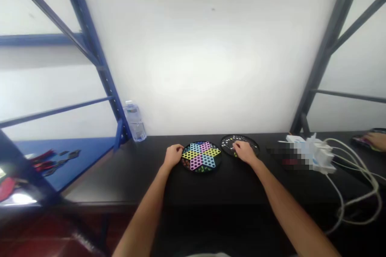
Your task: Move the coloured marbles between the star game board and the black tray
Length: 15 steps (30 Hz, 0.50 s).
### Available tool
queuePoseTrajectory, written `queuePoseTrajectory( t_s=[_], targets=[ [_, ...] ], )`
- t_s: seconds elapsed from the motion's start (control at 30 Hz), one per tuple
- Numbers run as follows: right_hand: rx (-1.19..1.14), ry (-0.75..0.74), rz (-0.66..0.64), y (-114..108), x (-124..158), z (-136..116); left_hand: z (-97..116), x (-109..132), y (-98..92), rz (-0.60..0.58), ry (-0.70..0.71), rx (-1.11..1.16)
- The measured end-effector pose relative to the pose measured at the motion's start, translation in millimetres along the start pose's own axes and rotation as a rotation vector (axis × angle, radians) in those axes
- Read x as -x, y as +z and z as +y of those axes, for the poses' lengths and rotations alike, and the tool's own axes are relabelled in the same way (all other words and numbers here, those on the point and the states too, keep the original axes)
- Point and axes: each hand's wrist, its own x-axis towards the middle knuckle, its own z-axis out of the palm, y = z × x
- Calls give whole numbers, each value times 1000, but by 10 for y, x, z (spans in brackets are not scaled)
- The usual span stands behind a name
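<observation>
A round black Chinese checkers board (201,156) with a pink, yellow and blue star of holes lies flat on the dark tabletop. My left hand (174,155) is at its left rim, fingers curled against the edge. Behind it and to the right is a shallow round black tray (226,143) with small white and yellow pieces scattered in it. My right hand (245,151) reaches over the tray's right half, fingertips pinched together low among the pieces. Whatever may be between those fingertips is too small to make out.
A clear plastic bottle (135,122) stands by the wall at the left. White power strips with plugs (321,154) and looping cables lie to the right. Another person's hand (376,140) shows at the far right. Blue rack posts (99,64) rise at the left.
</observation>
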Motion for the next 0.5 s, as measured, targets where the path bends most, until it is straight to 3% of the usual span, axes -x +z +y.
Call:
queuePoseTrajectory(
  t_s=[0.5],
  targets=[
    [-115,-25,46,-5,-63,67,20,7,-15,0,-2,-3]
  ],
)
